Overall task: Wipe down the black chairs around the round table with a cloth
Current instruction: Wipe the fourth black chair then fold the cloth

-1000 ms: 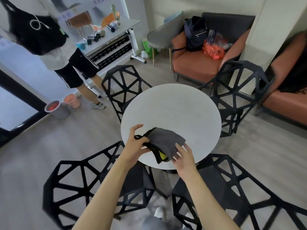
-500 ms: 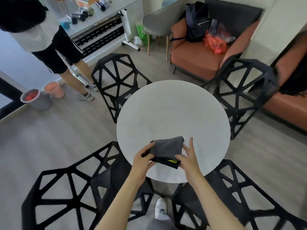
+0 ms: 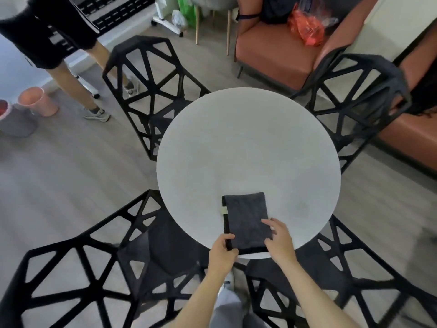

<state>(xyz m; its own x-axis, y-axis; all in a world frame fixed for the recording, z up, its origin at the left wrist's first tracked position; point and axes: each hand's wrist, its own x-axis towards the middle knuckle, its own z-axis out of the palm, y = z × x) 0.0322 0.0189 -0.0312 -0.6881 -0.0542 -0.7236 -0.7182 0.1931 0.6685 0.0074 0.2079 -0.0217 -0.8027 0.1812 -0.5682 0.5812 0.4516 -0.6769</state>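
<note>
Head view: a folded dark cloth (image 3: 247, 221) lies flat at the near edge of the round table (image 3: 248, 147), with four black chairs (image 3: 151, 91) around it.
Risk: the cloth's near hem sits right at the rim, so a loose lift could let it unfold or slip to the floor.
Left hand (image 3: 222, 253): thumb and fingers pinch the cloth's near-left corner.
Right hand (image 3: 280, 239): fingers loosely spread, resting on the cloth's right edge, not closed around it.

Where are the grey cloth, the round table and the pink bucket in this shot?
grey cloth (image 3: 247, 218): head view, middle of its folded top face.
round table (image 3: 248, 143): head view, bare centre of the white top.
pink bucket (image 3: 39, 102): head view, its side wall.
</note>
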